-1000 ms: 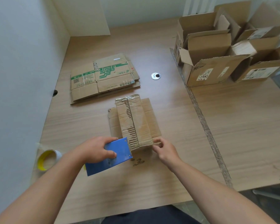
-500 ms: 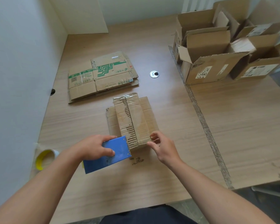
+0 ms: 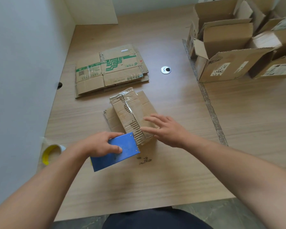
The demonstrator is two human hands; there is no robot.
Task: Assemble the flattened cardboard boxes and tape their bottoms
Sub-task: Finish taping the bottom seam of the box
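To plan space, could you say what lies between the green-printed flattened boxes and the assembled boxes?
Head view: a round metal grommet in bare table.

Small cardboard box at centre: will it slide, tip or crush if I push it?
Probably slides easily: the small cardboard box sits on a smooth wooden table. Likely dents if pressed; its flap edge is torn, corrugation exposed. Unlikely to tip, being low and wide.

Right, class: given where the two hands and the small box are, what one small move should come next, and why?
Probably press the right hand flat on the small box to pin it. Its fingers are spread over the taped top, while the left hand grips the blue tape dispenser at the box's near end, seemingly ready to cut the tape.
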